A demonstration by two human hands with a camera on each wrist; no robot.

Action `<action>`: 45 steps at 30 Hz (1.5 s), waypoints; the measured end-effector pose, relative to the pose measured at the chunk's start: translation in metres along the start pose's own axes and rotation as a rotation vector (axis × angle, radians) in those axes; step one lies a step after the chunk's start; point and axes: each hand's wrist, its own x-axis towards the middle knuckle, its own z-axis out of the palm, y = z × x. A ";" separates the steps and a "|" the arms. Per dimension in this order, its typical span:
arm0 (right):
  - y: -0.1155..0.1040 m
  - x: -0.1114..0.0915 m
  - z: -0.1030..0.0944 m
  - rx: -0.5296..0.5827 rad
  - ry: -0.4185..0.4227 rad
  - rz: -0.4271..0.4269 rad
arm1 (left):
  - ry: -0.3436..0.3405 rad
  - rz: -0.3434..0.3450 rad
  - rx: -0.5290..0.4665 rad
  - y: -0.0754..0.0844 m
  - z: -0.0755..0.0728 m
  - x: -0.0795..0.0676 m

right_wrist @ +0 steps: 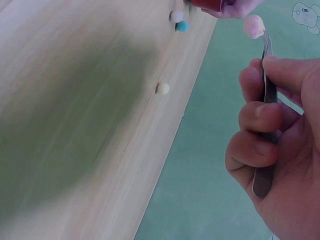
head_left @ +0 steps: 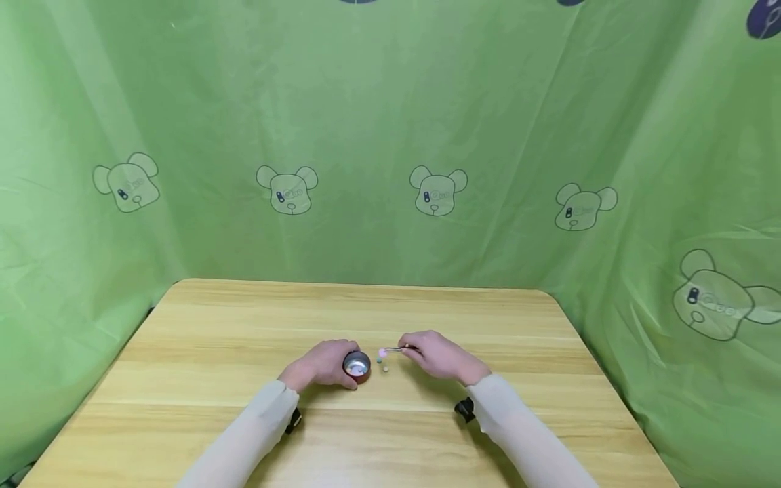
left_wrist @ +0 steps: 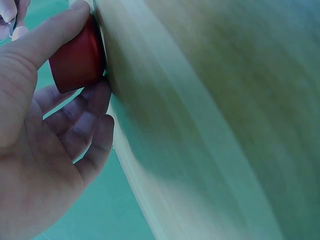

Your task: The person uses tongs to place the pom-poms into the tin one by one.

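My left hand (head_left: pixel 323 364) grips a small round red tin (left_wrist: pixel 79 59), with thumb and fingers round its side. The tin stands upright on the table, its silvery inside (head_left: pixel 356 364) showing a few small pale pieces. In my right hand (head_left: pixel 438 355) is a pair of metal tweezers (right_wrist: pixel 270 92), held between thumb and curled fingers. The tweezers' tips hold a pink pom-pom (right_wrist: pixel 254 26) above the tabletop, just right of the tin. Below it on the table lie a teal pom-pom (right_wrist: pixel 182 26), a whitish one (right_wrist: pixel 176 16) and a cream one (right_wrist: pixel 163 88).
The wooden table (head_left: pixel 244 318) has rounded far corners. A green curtain (head_left: pixel 366 237) printed with bear heads hangs behind and at both sides. Dark wrist-worn devices (head_left: pixel 465 409) sit under both forearms, close to the tabletop.
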 end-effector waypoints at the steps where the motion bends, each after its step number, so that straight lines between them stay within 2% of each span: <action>1: -0.001 0.001 0.000 -0.002 -0.003 -0.001 | 0.000 -0.001 0.002 0.000 0.000 0.000; 22: -0.013 0.020 0.009 -0.017 -0.014 -0.079 | 0.013 0.007 0.021 -0.002 0.002 0.004; 34: -0.019 0.024 0.014 -0.028 -0.041 -0.079 | 0.020 0.018 0.021 -0.005 0.004 0.004; 45: -0.011 0.030 0.022 -0.049 -0.056 -0.083 | 0.005 -0.003 0.016 -0.006 0.005 0.006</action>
